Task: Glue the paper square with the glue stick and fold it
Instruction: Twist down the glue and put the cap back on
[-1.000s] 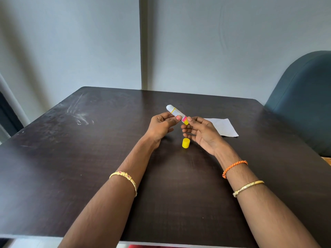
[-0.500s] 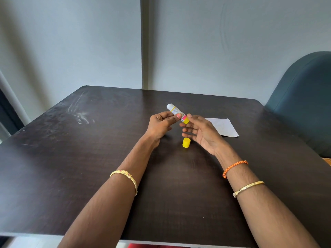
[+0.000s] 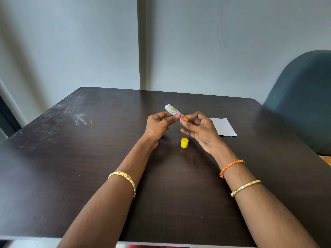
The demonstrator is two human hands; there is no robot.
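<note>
Nearest the camera, two bare forearms over a dark wooden table (image 3: 53,176): a gold bangle (image 3: 123,178) on the left one, a second gold bangle (image 3: 246,187) and, farther up the wrist, an orange braided band (image 3: 231,166) on the right.

Beyond and between the wrists, a yellow cap (image 3: 184,142) standing alone on the tabletop, touched by neither hand.

Just past the cap, above the table, the uncapped glue stick (image 3: 174,111), tilted, white tip up and away to the left, yellow base down toward the right. Left hand (image 3: 158,125) curled round the middle of the tube, thumb pressed on the label. Right hand (image 3: 200,129) pinching the yellow base end between thumb and forefinger, remaining fingers loosely spread beneath, holding nothing else.

Right of the right hand, lying flat on the table, the white paper square (image 3: 223,127), partly hidden behind the fingers, clear of the glue stick and near the table's right side.

Farther right, beyond the table edge, a blue-grey chair back (image 3: 304,97). Farthest off, a pale wall (image 3: 71,42) with a vertical seam running down to the table's far edge.
</note>
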